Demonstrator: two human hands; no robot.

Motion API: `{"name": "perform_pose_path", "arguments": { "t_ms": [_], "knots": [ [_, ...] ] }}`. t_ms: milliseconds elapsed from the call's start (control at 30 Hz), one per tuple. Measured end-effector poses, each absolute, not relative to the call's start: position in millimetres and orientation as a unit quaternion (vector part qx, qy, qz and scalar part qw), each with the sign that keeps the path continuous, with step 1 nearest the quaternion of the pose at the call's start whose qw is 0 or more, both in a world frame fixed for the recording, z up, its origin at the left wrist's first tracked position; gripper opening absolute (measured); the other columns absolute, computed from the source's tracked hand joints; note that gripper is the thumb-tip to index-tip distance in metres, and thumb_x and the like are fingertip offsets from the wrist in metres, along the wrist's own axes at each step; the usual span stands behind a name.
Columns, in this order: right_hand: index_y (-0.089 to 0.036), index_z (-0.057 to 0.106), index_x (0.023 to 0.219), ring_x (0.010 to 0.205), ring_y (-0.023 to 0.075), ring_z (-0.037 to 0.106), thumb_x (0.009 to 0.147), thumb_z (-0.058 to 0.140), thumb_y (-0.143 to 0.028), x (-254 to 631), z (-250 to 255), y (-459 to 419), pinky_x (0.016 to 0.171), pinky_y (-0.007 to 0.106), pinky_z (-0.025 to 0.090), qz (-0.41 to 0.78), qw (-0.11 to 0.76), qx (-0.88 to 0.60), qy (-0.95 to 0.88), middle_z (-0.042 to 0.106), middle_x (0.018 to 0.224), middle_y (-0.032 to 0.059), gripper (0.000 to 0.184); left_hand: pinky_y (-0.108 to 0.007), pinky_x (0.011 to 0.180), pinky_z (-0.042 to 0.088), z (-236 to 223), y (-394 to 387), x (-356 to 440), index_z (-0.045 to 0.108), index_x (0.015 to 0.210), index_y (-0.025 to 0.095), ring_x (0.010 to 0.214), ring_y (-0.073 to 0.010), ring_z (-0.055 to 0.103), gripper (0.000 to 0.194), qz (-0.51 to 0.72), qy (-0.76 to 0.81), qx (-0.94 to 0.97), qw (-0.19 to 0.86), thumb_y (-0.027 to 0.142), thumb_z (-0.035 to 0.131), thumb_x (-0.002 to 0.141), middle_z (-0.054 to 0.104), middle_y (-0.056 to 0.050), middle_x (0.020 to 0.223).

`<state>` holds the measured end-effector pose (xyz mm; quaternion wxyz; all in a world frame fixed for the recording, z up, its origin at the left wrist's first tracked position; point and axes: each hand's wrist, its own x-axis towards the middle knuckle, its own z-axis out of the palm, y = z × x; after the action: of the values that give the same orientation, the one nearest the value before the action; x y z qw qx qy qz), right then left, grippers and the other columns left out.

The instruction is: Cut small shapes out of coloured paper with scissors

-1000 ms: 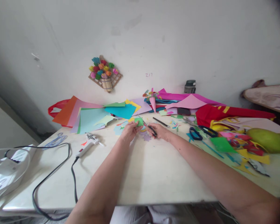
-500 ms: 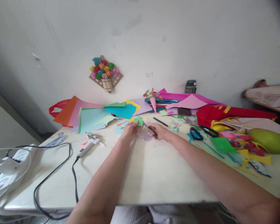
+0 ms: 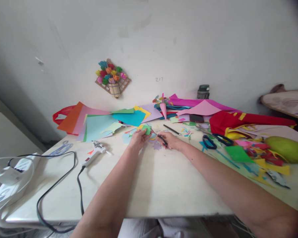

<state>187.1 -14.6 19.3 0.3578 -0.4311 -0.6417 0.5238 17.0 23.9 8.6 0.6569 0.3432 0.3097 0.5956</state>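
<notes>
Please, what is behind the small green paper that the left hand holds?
Just beyond the green paper and the left hand, some yellow paper shows. Whatever lies directly behind the green paper is covered and cannot be seen.

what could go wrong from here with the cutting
The scissors in the right hand point toward the left hand, which holds the green paper, so a slip might nick that hand. The cord of the glue gun runs close to the left arm, so a sweep of that arm could perhaps snag it.
</notes>
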Motion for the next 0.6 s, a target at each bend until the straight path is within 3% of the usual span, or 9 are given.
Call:
{"name": "perform_pose_path", "arguments": {
  "t_ms": [600],
  "knots": [
    [-0.018,0.049,0.074,0.034,0.0059,0.043,0.074,0.059,-0.041,190.7,11.8,-8.9,0.026,0.016,0.021,0.506,0.357,-0.415,-0.667,0.049,0.049,-0.0059,0.025,-0.036,0.080,0.051,11.9,20.1,19.2,0.060,0.075,0.010,0.074,-0.0182,0.065,0.010,0.573,0.310,0.363,0.666,0.010,0.066,0.068,0.066,-0.008,0.078]
  ]
}}
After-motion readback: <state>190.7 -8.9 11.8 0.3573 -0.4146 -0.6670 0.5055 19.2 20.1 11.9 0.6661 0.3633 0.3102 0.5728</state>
